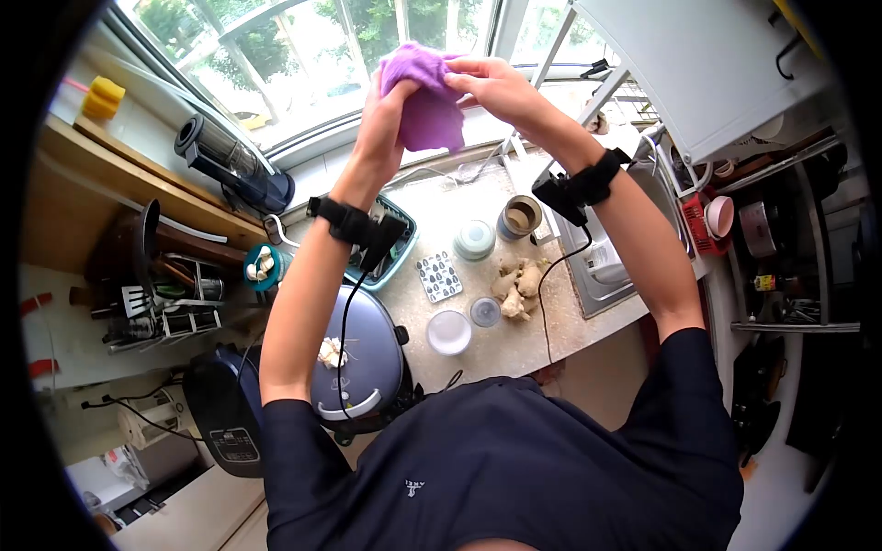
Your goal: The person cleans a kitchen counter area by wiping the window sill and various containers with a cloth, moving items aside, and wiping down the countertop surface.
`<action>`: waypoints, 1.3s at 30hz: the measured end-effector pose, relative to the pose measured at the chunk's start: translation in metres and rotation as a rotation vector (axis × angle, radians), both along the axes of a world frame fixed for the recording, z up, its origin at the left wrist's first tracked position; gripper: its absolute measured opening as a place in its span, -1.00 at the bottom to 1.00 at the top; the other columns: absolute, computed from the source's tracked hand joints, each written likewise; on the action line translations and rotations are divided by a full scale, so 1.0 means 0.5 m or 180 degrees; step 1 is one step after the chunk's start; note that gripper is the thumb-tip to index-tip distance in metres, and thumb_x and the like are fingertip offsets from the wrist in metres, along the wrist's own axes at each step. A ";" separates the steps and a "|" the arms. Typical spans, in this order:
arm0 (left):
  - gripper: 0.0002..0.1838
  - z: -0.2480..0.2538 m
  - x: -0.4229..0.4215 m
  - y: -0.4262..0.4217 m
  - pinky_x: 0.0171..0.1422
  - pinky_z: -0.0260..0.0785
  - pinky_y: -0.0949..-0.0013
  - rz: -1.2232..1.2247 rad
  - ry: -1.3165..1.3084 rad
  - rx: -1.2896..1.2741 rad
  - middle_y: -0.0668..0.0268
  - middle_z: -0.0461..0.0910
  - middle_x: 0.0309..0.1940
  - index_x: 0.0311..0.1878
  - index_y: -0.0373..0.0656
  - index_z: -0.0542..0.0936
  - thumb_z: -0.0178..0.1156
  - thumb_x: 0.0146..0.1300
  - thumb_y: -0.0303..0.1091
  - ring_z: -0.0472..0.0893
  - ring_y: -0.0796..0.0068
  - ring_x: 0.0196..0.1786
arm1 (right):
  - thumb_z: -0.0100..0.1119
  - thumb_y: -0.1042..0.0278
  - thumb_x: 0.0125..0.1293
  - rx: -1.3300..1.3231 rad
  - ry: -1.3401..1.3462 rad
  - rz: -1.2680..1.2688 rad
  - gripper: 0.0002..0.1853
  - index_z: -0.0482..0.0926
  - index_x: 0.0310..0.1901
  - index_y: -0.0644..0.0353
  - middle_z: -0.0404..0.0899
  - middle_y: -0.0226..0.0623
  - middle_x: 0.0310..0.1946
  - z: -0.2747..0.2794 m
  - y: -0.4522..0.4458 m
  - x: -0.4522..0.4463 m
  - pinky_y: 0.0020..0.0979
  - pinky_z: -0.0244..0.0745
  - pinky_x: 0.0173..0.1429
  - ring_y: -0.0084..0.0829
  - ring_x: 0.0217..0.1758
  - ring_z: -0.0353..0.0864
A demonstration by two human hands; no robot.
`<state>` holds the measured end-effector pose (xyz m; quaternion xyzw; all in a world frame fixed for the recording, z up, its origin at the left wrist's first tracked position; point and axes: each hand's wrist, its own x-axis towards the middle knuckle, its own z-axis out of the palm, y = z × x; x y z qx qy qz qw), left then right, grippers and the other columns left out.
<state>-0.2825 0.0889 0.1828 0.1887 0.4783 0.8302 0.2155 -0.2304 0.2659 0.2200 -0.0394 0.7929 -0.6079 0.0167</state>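
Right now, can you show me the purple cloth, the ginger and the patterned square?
Purple cloth (431, 118): head view, middle of its folds.
Ginger (527, 278): head view, on a knobbly upper piece.
Patterned square (439, 277): head view, its printed top.

Slim gap btwn ginger (517, 288) & sink (582, 294); canister (519, 220) obstr. bhd ginger.

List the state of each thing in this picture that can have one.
Purple cloth: raised, partly bunched
Left hand: gripping the cloth
Right hand: holding the cloth
Blue cooker: lid shut, pale pieces on top
Teal tub: open, pale cloves inside
Teal basket: open-topped
Ginger: lying on the counter
Grey canister: cannot tell whether open
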 end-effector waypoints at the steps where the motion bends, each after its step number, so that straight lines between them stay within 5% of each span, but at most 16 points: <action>1: -0.48 0.019 0.016 0.017 0.04 0.59 0.35 0.0046 0.0102 -0.0079 0.15 0.54 0.05 0.36 -0.21 0.27 0.13 0.36 -0.42 0.63 0.37 0.02 | 0.08 0.29 0.49 0.0024 0.0132 0.0042 -0.59 0.51 0.28 0.26 0.64 -0.26 0.01 -0.003 0.003 0.018 -0.40 0.44 0.25 -0.44 0.12 0.58; 2: -0.48 0.034 0.028 0.039 0.01 0.61 0.36 0.0087 0.0212 -0.0154 0.17 0.53 0.04 0.35 -0.20 0.28 0.14 0.36 -0.41 0.62 0.38 0.01 | 0.07 0.30 0.48 0.0052 0.0272 0.0080 -0.59 0.52 0.28 0.28 0.65 -0.27 -0.01 -0.007 0.008 0.033 -0.43 0.42 0.25 -0.45 0.11 0.58; 3: -0.56 0.041 0.032 0.063 0.00 0.59 0.38 0.0136 0.0265 -0.0133 0.19 0.59 -0.02 0.26 -0.22 0.42 0.16 0.32 -0.43 0.64 0.43 -0.05 | 0.15 0.37 0.36 0.0067 0.0452 -0.0097 -0.61 0.57 0.19 0.27 0.67 -0.23 -0.17 -0.011 0.013 0.048 -0.44 0.52 0.02 -0.45 -0.14 0.62; 7: -0.70 0.020 -0.007 0.152 -0.05 0.53 0.41 0.0629 0.0739 -0.0705 0.20 0.69 -0.19 0.03 -0.24 0.65 0.19 0.22 -0.45 0.65 0.47 -0.19 | 0.24 0.34 0.26 0.1092 0.0428 -0.0845 -0.43 0.47 0.33 0.16 0.50 -0.06 0.07 -0.016 0.060 0.136 -0.33 0.48 0.19 -0.30 0.14 0.55; 8: -0.64 -0.008 -0.046 0.172 0.02 0.54 0.31 0.0726 0.1342 -0.1240 0.13 0.66 -0.12 0.06 -0.15 0.65 0.21 0.16 -0.45 0.67 0.33 -0.12 | 0.24 0.34 0.26 0.1096 0.0285 -0.0771 -0.43 0.47 0.33 0.13 0.39 -0.04 0.16 -0.008 0.071 0.163 -0.27 0.46 0.25 -0.25 0.26 0.47; 12: -0.48 -0.132 -0.147 0.214 0.14 0.50 0.06 0.0921 0.3111 -0.2944 0.02 0.55 -0.01 0.18 -0.03 0.55 0.16 0.07 -0.50 0.62 -0.05 0.01 | 0.19 0.46 0.31 -0.0059 -0.0169 -0.0846 -0.57 0.54 0.23 0.19 0.51 -0.32 -0.02 -0.066 0.113 0.244 -0.47 0.52 -0.03 -0.51 -0.08 0.60; 16: -0.62 -0.361 -0.221 0.244 0.01 0.53 0.05 0.0599 0.3610 -0.3240 0.03 0.51 -0.05 0.07 -0.14 0.48 0.14 0.14 -0.55 0.62 -0.09 -0.03 | 0.15 0.54 0.33 -0.0251 -0.0696 -0.0839 -0.62 0.57 0.18 0.21 0.54 -0.32 -0.02 -0.127 0.140 0.293 -0.48 0.48 0.16 -0.55 -0.04 0.59; 18: -0.65 -0.409 -0.204 0.248 0.01 0.54 0.06 0.0368 0.3011 -0.3712 0.06 0.45 -0.03 0.01 -0.17 0.53 0.18 0.10 -0.58 0.58 -0.05 0.02 | 0.14 0.55 0.33 -0.0337 -0.0938 -0.0838 -0.62 0.56 0.19 0.21 0.53 -0.32 -0.03 -0.182 0.151 0.289 -0.47 0.47 0.19 -0.56 -0.02 0.58; 24: -0.49 -0.586 -0.204 0.288 0.15 0.49 0.14 0.0435 0.3159 -0.3370 0.14 0.57 -0.01 0.12 -0.11 0.60 0.11 0.04 -0.63 0.55 0.07 0.12 | 0.09 0.57 0.39 -0.0822 -0.2005 -0.0697 -0.67 0.52 0.18 0.29 0.59 -0.35 -0.14 -0.232 0.196 0.235 -0.53 0.52 0.03 -0.59 -0.08 0.60; 27: -0.45 -0.583 -0.227 0.341 0.19 0.45 0.14 0.0274 0.3075 -0.3092 0.15 0.61 0.01 0.16 -0.11 0.57 0.06 0.03 -0.67 0.54 0.07 0.13 | 0.05 0.59 0.33 -0.1621 -0.1872 -0.2343 -0.78 0.54 -0.01 0.34 0.56 -0.31 -0.27 -0.279 0.251 0.247 -0.52 0.42 -0.25 -0.54 -0.37 0.50; 32: -0.68 -0.613 -0.260 0.471 0.08 0.50 0.12 0.0182 0.3184 -0.2722 0.14 0.64 -0.04 0.07 -0.15 0.57 0.00 0.28 -0.47 0.61 0.12 0.06 | 0.10 0.57 0.34 -0.2586 -0.1709 -0.3536 -0.70 0.47 0.10 0.33 0.53 -0.28 -0.15 -0.367 0.350 0.226 -0.33 0.45 0.07 -0.43 -0.09 0.52; 35: -0.65 -0.656 -0.276 0.538 0.22 0.44 0.13 0.0152 0.3381 -0.2302 0.11 0.62 0.06 0.10 -0.12 0.60 0.03 0.26 -0.50 0.58 0.11 0.16 | 0.01 0.27 0.50 -0.2610 -0.1151 -0.3285 -0.65 0.46 0.21 0.26 0.58 -0.17 0.02 -0.505 0.450 0.225 -0.20 0.50 0.19 -0.26 0.05 0.57; 39: -0.61 -0.668 -0.299 0.562 0.34 0.38 0.15 0.0401 0.3844 -0.2468 0.11 0.57 0.15 0.16 -0.06 0.61 0.07 0.28 -0.47 0.54 0.10 0.23 | 0.00 0.29 0.51 -0.3740 -0.1076 -0.2792 -0.60 0.38 0.27 0.31 0.55 -0.11 0.08 -0.544 0.482 0.151 -0.18 0.46 0.27 -0.20 0.10 0.55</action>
